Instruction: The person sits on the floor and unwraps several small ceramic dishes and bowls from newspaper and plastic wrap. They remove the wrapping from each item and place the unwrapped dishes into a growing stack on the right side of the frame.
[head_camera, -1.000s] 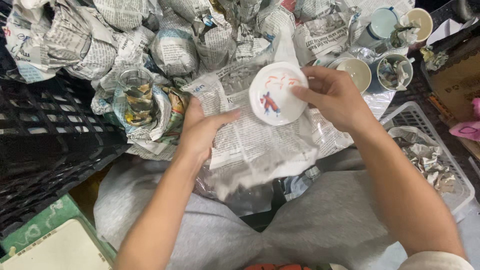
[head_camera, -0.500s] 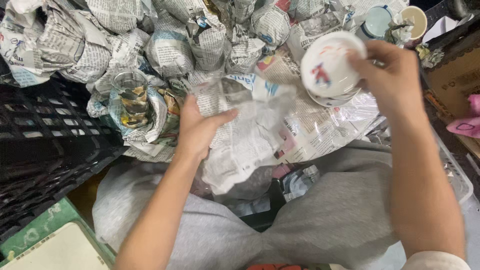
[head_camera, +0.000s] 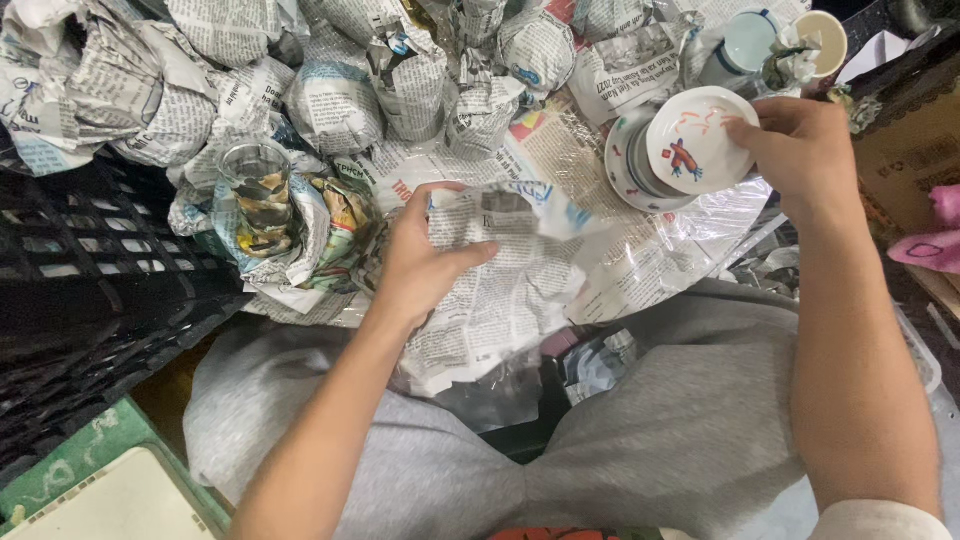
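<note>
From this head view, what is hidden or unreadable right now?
- Contents of the newspaper-wrapped bundles: covered by paper.
- Dishes under the small painted dish held by the right hand: count hidden beneath it.
- Left hand fingers: partly behind the blurred newspaper sheet.

White round ceramic saucer (head_camera: 697, 140): red figure at centre, faint orange strokes above it; held over another saucer w/ blue-grey rim (head_camera: 622, 170). Creased newspaper sheet (head_camera: 520, 290): grey-white w/ black print, blue & red patches near top edge. Wrapped newspaper bundles (head_camera: 340, 95): same grey print, small blue spots. Clear glass tumbler (head_camera: 256, 195) sits in paper w/ yellow, brown & green colour print. Black plastic lattice crate (head_camera: 80, 290) at left. Pale blue cup (head_camera: 748, 40) & cream cup (head_camera: 822, 35) top right. Grey fabric trousers (head_camera: 650, 440). Green-edged box (head_camera: 90, 480) w/ off-white top. Pink cloth (head_camera: 935, 235) on brown cardboard (head_camera: 915, 150).
</note>
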